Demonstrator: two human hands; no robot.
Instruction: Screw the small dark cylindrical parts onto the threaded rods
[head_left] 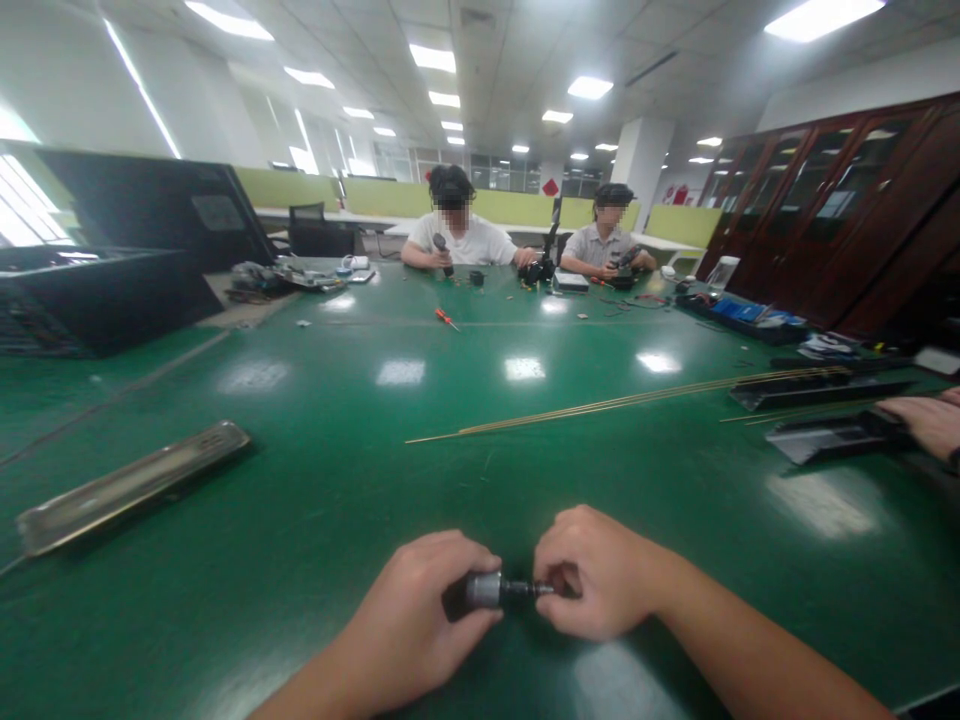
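Low over the near part of the green surface, the left hand had its fingers wrapped around a dark, cylindrical tool with a grey collar. It lay nearly level between the two hands, its slim end towards the right hand. The right fingers were drawn together narrowly at that slim end; whether they pinched some small piece there too could not be told.

Beyond the hands, thin brass-coloured rods stretched obliquely to the right, their far ends by dark channel-shaped pieces. Another person's hand rested at the nearer of these, at the right edge. Well apart on the left lay a long, narrow tray-like piece, set at a slant, and behind it stood a large black case.

Farther out, a screwdriver with a red-orange handle lay alone. Across the surface sat two people, one in a white top holding a dark handheld tool, the other in a grey shirt. Yellow-green partitions ran behind them, with dark wooden cabinets to the right.
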